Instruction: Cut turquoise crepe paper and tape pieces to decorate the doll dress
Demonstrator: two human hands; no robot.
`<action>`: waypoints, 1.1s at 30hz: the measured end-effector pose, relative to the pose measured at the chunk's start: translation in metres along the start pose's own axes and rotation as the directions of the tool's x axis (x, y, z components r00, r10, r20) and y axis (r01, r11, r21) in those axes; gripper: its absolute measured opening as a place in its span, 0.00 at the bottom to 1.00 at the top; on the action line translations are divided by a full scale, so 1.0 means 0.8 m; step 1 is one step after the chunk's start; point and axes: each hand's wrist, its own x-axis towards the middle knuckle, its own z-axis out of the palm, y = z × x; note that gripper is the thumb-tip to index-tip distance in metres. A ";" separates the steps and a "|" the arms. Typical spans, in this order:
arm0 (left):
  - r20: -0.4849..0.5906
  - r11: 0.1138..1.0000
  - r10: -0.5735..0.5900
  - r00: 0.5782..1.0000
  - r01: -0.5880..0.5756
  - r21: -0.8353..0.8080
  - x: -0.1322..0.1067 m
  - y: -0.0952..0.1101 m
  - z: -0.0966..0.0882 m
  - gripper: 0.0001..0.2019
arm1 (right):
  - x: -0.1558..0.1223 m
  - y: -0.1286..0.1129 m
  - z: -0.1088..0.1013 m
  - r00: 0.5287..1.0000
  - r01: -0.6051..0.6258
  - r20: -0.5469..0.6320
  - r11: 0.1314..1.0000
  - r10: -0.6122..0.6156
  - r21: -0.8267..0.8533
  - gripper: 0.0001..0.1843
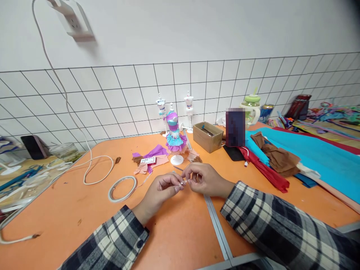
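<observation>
My left hand (165, 186) and my right hand (206, 180) meet over the orange table, both closed in a pinch. Between their fingertips is a small, pale, crumpled piece (183, 183), perhaps paper or tape; its kind is too small to tell. A roll of white tape (122, 189) lies left of my left hand. Just beyond the hands, a mini dress form (173, 129) stands upright on a white round base, wearing a purple and turquoise ruffled dress. Purple, peach and brown crepe paper scraps (153, 152) lie around it, with a small red and white box (148, 161) on them.
Two white mini dress forms (189, 103) stand behind. A cardboard box (208, 137) and a dark, blurred-out screen (235, 127) are at the back right. Coloured crepe paper (303, 150) covers the right side. A white cable (92, 183) loops across the left.
</observation>
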 end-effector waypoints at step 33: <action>0.056 0.986 -0.083 0.995 0.074 0.153 -0.001 0.009 -0.013 0.12 | 0.003 0.009 0.002 0.996 0.025 0.086 0.998 -0.021 -0.053 0.06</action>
